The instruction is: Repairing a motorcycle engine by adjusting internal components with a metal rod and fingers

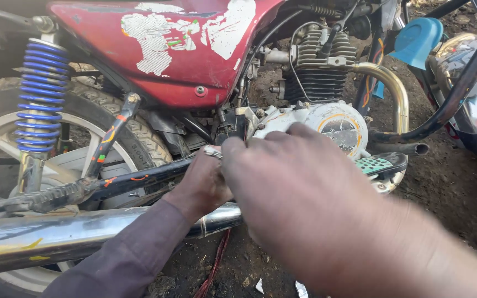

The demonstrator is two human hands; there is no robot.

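A red motorcycle stands side-on, its scuffed side panel point(178, 49) at the top. My left hand point(202, 185), in a dark sleeve, reaches in under the panel beside the engine case point(332, 124). A small metal piece point(212, 150) shows at its fingers; whether the hand grips it is unclear. My right hand point(299, 198) is large and blurred in front, its fingers bent near the same spot by the frame. It hides what lies between the two hands.
Blue shock spring point(41, 94) and rear wheel point(84, 138) sit at left. A chrome exhaust pipe point(73, 234) runs below my left arm. A footrest point(379, 164) sticks out at right. A crash bar point(459, 94) and dirt ground point(448, 187) lie beyond.
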